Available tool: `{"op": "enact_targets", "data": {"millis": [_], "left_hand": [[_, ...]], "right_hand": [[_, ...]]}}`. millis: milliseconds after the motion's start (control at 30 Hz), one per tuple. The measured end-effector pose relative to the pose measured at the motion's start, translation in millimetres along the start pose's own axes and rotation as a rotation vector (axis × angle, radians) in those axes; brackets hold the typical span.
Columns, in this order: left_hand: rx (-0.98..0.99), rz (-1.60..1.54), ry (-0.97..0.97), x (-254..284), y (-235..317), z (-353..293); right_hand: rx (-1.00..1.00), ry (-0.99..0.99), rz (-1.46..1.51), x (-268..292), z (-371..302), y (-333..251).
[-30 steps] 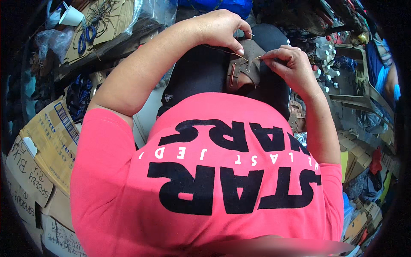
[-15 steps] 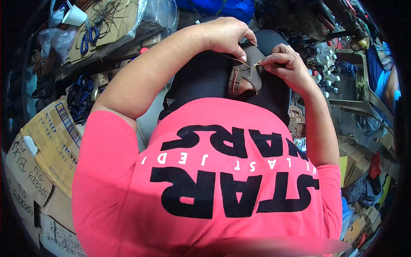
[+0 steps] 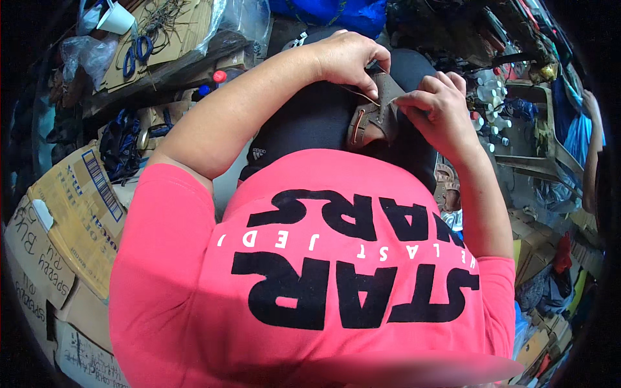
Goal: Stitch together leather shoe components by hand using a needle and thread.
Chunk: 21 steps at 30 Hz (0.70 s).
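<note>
A brown leather shoe upper [image 3: 366,123], with a row of stitch holes and an orange-brown lace at its side, rests on my lap between my black-clad thighs. Pale thread [image 3: 366,96] runs into its seam. At the upper side of the leather, my left hand [image 3: 354,61] is closed, thumb and fingers pinching the thread. To the right of the seam, my right hand [image 3: 443,110] is closed with thumb and forefinger pressed together by the stitching. A thin thread end seems to be in that pinch; it is too fine to make out well.
Left: scissors [image 3: 138,55] with blue handles, cardboard [image 3: 174,39] and a white cup [image 3: 116,18]. Cartons [image 3: 74,220] are stacked at lower left. Right: several small bottles [image 3: 490,97], a plastic chair [image 3: 533,158] and another person's arm [image 3: 592,149]. A blue bag [image 3: 343,16] lies ahead.
My right hand has shifted slightly right and turned, its fingers more bunched. My left hand stays nearly in place. Another person's arm has come further into view at the right edge.
</note>
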<state>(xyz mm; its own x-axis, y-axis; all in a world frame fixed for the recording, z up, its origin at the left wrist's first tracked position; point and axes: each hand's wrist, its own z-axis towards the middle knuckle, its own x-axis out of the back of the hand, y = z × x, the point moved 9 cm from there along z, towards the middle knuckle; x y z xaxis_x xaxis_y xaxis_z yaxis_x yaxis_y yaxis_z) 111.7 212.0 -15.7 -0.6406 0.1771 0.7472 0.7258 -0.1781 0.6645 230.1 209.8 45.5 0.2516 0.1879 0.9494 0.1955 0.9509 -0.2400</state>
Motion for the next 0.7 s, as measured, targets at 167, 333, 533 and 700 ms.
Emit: {"op": "enact_targets", "data": {"millis": [167, 333, 533, 700], "left_hand": [[0.018, 0.011, -0.012, -0.8, 4.0, 0.1], [-0.003, 0.004, 0.019, -0.6, 3.4, -3.3], [0.075, 0.0, 0.002, -4.0, 1.4, -3.5], [-0.151, -0.058, 0.373, 24.1, 19.6, -30.3]], "right_hand": [[-0.122, -0.063, 0.282, -29.7, -5.8, 25.9], [-0.203, -0.089, 0.544, -43.0, -9.6, 42.8], [-0.159, 0.044, 0.354, -33.7, -6.0, 22.5], [-0.089, 0.123, 0.302, -20.1, -18.9, 15.2]]}}
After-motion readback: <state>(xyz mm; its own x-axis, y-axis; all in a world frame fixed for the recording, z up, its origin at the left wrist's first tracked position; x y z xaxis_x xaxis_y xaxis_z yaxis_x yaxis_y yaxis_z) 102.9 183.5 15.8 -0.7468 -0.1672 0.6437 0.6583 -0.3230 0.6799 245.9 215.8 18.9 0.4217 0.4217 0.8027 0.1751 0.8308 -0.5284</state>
